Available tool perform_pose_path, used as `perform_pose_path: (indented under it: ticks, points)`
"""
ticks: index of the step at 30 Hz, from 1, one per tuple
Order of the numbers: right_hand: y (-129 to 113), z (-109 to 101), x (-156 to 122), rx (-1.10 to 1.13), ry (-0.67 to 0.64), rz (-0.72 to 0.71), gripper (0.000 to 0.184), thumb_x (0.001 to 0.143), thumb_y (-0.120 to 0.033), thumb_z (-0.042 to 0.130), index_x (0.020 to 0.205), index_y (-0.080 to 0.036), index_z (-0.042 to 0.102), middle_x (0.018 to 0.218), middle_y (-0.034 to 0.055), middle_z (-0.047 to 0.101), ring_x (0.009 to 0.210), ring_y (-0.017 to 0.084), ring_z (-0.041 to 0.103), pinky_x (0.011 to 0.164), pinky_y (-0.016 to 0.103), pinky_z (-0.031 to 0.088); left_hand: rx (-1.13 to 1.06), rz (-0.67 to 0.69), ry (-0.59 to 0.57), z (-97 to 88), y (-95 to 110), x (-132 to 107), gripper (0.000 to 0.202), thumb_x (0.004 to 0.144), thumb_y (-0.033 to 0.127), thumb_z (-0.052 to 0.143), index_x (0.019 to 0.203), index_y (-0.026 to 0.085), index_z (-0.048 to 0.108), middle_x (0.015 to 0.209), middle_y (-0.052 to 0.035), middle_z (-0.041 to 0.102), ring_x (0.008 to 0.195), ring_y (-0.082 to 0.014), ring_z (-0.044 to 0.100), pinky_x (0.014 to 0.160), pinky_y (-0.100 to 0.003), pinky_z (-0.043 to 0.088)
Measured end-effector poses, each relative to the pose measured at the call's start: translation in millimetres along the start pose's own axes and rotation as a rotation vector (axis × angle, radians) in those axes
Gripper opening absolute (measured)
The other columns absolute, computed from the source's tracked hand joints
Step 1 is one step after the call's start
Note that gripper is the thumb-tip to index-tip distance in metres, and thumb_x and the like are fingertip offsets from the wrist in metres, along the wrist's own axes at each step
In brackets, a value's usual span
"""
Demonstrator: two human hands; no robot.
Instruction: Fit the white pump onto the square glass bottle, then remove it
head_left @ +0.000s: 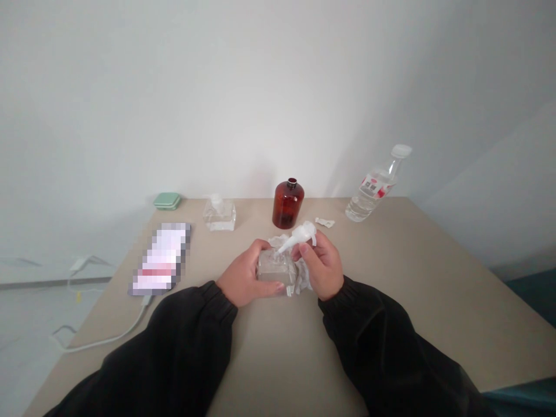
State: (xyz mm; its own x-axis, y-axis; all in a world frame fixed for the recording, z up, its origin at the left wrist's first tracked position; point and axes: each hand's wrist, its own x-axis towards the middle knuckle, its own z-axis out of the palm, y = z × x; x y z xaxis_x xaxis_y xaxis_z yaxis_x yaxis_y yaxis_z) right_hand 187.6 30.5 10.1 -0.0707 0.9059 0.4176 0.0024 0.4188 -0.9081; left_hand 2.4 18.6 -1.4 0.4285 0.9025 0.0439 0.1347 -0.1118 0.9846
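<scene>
glass bottle [273,268] in the left hand [245,273]?

yes, fingers wrapped round it, crumpled white tissue [303,279] just beside it, over the beige table [282,347].

and the right hand [320,265]?

pinching a white plastic pump top [300,236], its tip at the bottle's mouth; an amber glass bottle [288,204] stands behind.

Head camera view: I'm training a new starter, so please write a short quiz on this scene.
1. Which hand holds the clear square glass bottle?
2. True or false: the amber glass bottle stands upright beyond the hands.
3. Choose one: the white plastic nozzle in the right hand is (a) tilted over the clear bottle's top, or (b) resting on the amber glass bottle.

Key: 1. left hand; 2. true; 3. a
</scene>
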Motion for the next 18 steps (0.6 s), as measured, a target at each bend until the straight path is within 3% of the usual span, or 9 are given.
perform_pose_path:
  ticks: [5,9,13,18]
  points:
    - [4.5,-2.1,-1.8,-0.081,-0.018,0.015,0.019,0.089,-0.035,0.056,0.079,-0.020,0.063,0.069,-0.0009,0.060,0.061,0.013,0.054,0.060,0.028,0.045,0.047,0.001,0.011,0.2,0.9,0.7,0.059,0.067,0.031,0.078,0.111,0.021,0.040,0.086,0.0017,0.058,0.071,-0.0136,0.056,0.065,-0.027,0.046]
    - [4.3,-2.3,-2.2,-0.108,-0.019,0.019,0.019,0.090,-0.035,0.054,0.084,-0.021,0.066,0.069,-0.0002,0.062,0.062,0.014,0.056,0.060,0.028,0.046,0.032,0.029,0.010,0.5,-0.7,1.6,0.063,0.067,0.031,0.078,0.116,0.019,0.042,0.099,-0.0026,0.059,0.082,-0.0171,0.058,0.073,-0.030,0.048]
    - [1.4,-2.4,-1.2,-0.156,-0.054,-0.017,0.015,0.090,-0.030,0.054,0.086,-0.021,0.065,0.073,0.0003,0.063,0.066,0.015,0.057,0.064,0.030,0.047,0.052,0.019,0.018,0.2,-3.6,1.9,0.064,0.066,0.034,0.078,0.115,0.019,0.042,0.095,-0.0019,0.059,0.079,-0.0166,0.057,0.071,-0.029,0.047]
    - [-7.2,-1.6,2.1,-0.249,-0.149,-0.118,0.012,0.083,-0.022,0.057,0.094,-0.022,0.063,0.089,0.0034,0.062,0.079,0.017,0.057,0.072,0.032,0.047,0.072,0.125,0.015,-0.1,-2.1,2.6,0.060,0.068,0.033,0.077,0.115,0.017,0.045,0.103,-0.0043,0.057,0.090,-0.0202,0.057,0.079,-0.032,0.047]
